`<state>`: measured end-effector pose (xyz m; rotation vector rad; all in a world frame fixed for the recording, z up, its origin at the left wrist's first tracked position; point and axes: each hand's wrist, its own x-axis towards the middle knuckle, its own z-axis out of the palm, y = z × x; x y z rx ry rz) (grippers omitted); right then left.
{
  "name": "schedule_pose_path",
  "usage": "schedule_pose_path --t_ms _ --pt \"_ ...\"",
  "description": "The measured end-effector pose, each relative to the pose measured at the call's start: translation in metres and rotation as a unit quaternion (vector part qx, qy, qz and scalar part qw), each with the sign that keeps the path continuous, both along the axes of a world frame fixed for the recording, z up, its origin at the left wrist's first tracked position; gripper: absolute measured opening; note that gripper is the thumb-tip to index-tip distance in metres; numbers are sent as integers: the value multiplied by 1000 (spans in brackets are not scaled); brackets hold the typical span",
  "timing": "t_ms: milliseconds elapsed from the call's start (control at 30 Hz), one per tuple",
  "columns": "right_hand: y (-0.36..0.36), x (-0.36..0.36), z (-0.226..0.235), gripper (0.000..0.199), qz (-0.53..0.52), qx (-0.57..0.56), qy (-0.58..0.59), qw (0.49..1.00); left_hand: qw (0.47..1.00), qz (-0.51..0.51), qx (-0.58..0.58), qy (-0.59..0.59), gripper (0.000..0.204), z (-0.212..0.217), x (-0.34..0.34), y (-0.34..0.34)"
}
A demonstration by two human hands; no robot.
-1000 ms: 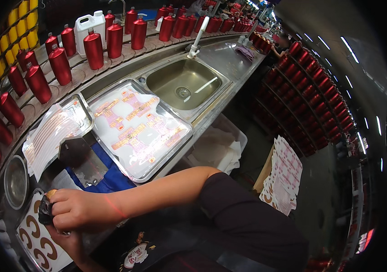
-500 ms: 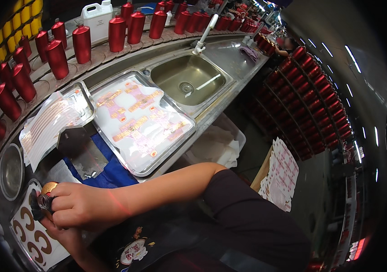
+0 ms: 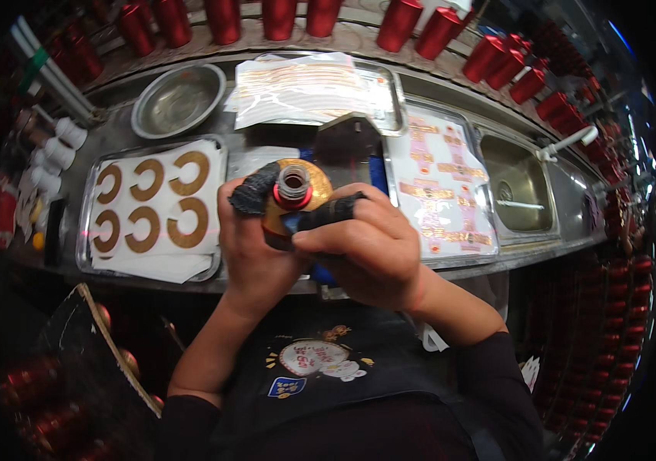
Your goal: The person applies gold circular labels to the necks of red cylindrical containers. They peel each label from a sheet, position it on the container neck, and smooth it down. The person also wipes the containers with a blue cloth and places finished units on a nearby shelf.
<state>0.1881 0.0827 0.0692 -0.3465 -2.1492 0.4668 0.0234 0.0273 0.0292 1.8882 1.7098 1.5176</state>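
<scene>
Held upright in front of me is a red bottle point(image 3: 282, 240) with an uncapped clear neck and a gold ring-shaped label point(image 3: 315, 181) round its shoulder. My left hand point(image 3: 255, 250) is closed round the bottle's left side, a black cover on one finger. My right hand point(image 3: 374, 240) has its fingers bent and pressed together at the bottle's right front, also with a black finger cover. A small bluish patch shows at its fingertips; what it is cannot be made out. To the left, a tray point(image 3: 222, 165) carries a white sheet of gold C-shaped labels point(image 3: 143, 180).
A metal bowl point(image 3: 143, 115) stands at the back left. Behind the bottle are a dark angled plate point(image 3: 349, 138) and a stack of label strips point(image 3: 289, 88). Right lie a label tray point(image 3: 393, 173) and a sink point(image 3: 524, 219) with a white tap point(image 3: 570, 144). Red bottles point(image 3: 279, 17) line the back.
My view has swung left and down, so the bottle and both hands now sit mid-picture. The bottle is still held; my right hand no longer hides its gold shoulder as much.
</scene>
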Motion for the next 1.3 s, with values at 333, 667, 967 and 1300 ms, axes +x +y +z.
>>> schedule_pose_path --t_ms 333,667,967,1300 --pt "-12 -15 4 37 -58 12 30 998 996 12 7 -88 79 -22 2 -1" --pt "-17 -10 5 38 -39 137 -32 989 987 75 84 -114 78 -48 20 0" --pt "-10 1 12 32 -29 -2 28 999 986 59 89 -128 89 -47 21 1" --pt "21 9 3 19 -191 -312 4 931 972 -128 -49 -191 86 -22 -28 5"
